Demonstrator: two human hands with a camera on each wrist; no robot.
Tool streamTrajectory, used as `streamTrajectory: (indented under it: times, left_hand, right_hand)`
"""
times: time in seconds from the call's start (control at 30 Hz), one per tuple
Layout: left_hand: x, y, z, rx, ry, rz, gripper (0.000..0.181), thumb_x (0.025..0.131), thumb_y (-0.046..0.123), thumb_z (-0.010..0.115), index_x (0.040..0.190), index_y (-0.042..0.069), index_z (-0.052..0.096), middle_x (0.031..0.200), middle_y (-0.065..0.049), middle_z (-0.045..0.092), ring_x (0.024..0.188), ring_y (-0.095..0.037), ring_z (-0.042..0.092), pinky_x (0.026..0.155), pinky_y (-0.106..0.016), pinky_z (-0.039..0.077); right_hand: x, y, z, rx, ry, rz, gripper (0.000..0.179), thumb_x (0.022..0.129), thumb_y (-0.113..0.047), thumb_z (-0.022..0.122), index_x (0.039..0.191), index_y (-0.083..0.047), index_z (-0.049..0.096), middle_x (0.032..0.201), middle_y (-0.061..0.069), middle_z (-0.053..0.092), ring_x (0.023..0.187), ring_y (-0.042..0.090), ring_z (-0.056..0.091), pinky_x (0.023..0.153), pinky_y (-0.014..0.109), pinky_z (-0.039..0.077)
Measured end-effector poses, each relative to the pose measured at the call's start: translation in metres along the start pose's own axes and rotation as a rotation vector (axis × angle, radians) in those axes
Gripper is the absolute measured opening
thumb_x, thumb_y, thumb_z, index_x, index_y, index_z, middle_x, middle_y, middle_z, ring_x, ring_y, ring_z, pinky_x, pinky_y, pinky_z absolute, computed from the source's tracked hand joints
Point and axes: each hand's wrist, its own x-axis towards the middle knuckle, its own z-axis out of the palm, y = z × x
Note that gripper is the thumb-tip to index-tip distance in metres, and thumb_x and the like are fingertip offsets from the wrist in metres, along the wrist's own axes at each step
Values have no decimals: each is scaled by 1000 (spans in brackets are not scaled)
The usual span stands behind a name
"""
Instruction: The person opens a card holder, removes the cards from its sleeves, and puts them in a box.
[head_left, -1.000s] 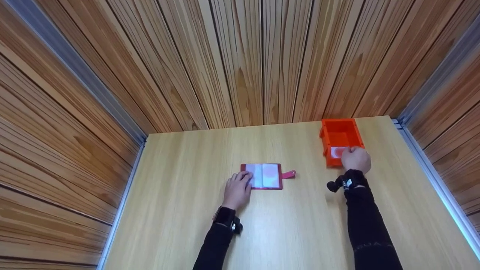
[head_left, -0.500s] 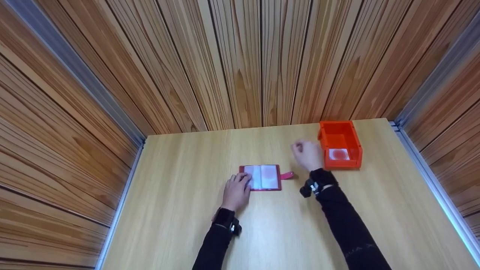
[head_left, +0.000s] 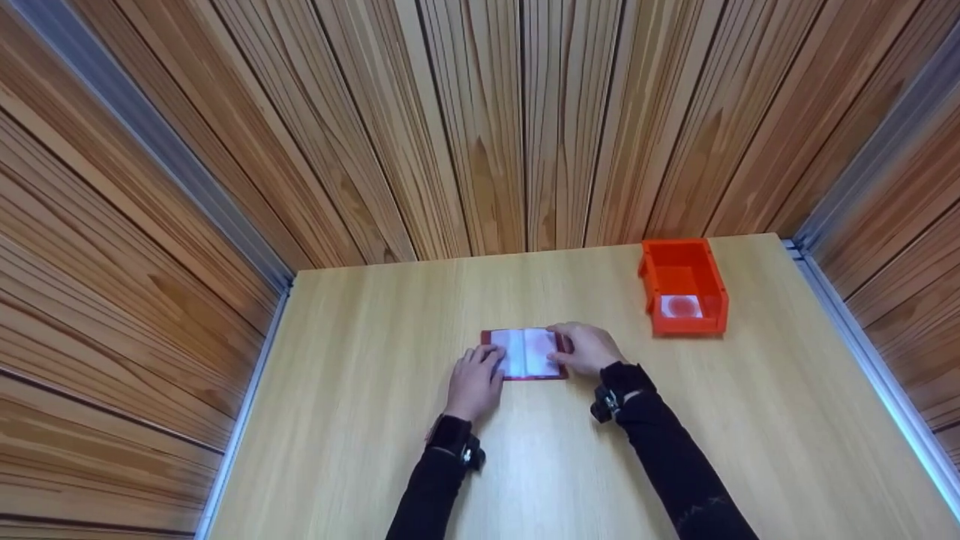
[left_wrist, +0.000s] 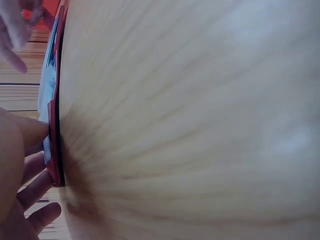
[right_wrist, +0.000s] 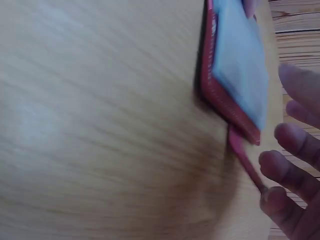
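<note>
I have the bench (head_left: 375,322) in view, an orange bin (head_left: 686,326) at far right. The wallet (head_left: 525,352) lies spread flat mid-bench. The left grip (head_left: 474,382) rests loose fingers on its left side, cut off in the left wrist view. The right grip (head_left: 591,350), fingers parted and holding nothing, hides the strap (right_wrist: 244,156) from the head view; the right wrist view shows it, contact unclear. The bin's near end holds a card (head_left: 681,307).

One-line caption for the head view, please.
Left hand and right hand at either side of an open red booklet on a table; orange bin, card inside, farther right.
</note>
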Motion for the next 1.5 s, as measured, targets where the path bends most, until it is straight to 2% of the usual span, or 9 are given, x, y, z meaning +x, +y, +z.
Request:
streamTrajectory:
  times: [0.2,0.37,0.5,0.73,0.83,0.9,1.0,1.2,1.5]
  left_hand:
    - [0,-2,1,-3,3,7,39,102,24,60,140,14,65,141,-4,61,126,-27,56,105,-45,46]
    - [1,-1,1,2,14,11,40,102,24,60,140,14,65,141,-3,61,125,-26,56,104,-44,46]
    - [0,-1,1,1,22,19,40,101,23,62,139,14,65,140,-4,61,125,-27,57,104,-45,47]
    - [-1,-2,2,-1,44,24,40,101,22,63,139,13,66,140,-4,62,125,-28,57,104,-47,47]
    - [-1,-2,2,-4,44,23,40,101,22,63,139,13,66,140,-4,62,125,-28,57,104,-47,47]
    - [-1,-2,2,-8,44,21,40,101,23,63,139,13,66,140,-4,62,126,-28,57,104,-47,47]
    - [-1,-3,2,-14,40,15,40,101,23,62,140,14,65,141,-3,62,126,-27,57,105,-47,46]
    - [-1,-4,0,-20,17,7,41,102,24,61,142,15,64,143,-3,61,128,-27,56,106,-46,46]
    - [-1,-4,-2,-31,3,3,42,102,24,61,143,16,64,144,-1,61,128,-26,56,107,-45,45]
  right_hand:
    - [-4,11,11,-27,-74,22,79,86,-42,84,152,-12,53,97,3,60,87,21,52,80,36,43]
    - [-4,15,14,-17,-59,16,81,85,-42,85,152,-12,52,82,1,49,78,20,47,72,33,36]
    - [-5,17,16,21,-36,10,77,82,-39,88,148,-14,58,79,1,49,75,19,46,70,33,36]
    - [-4,19,20,97,48,3,57,80,-31,90,131,-13,73,81,1,61,76,16,50,72,33,41]
    - [-2,17,22,165,85,31,32,80,-24,90,106,-9,80,75,-2,59,71,13,51,68,29,40]
    - [0,15,24,216,97,47,17,83,-21,88,89,-9,77,71,-5,58,68,12,50,66,28,38]
    - [1,13,25,264,97,79,19,87,-18,82,75,-10,71,70,-6,59,69,11,51,67,27,39]
    - [2,8,25,287,99,175,21,90,-16,78,71,-9,72,74,-4,63,73,15,53,71,29,41]
    - [2,9,25,241,92,199,19,87,-17,77,70,-9,73,75,-1,66,75,17,56,70,29,41]
